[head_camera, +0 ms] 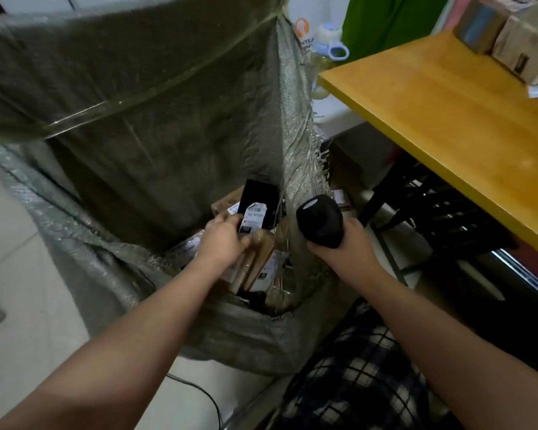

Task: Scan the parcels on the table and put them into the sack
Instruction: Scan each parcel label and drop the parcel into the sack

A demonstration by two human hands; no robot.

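Observation:
A large grey woven sack [156,119] stands open in front of me, its mouth held wide. Inside it, my left hand [222,240] holds a small black parcel [258,198] with a white barcode label, low over several brown parcels [255,265] lying at the bottom. My right hand [345,246] grips a black handheld scanner [320,220] just outside the sack's right edge. On the yellow table [448,119] at the upper right, brown cardboard parcels [510,35] sit at the far corner.
A baby bottle [326,45] stands behind the table's left corner. Dark crates [448,218] sit under the table. A black cable [199,395] runs over the white floor at the bottom. My checked clothing [354,377] is at the lower right.

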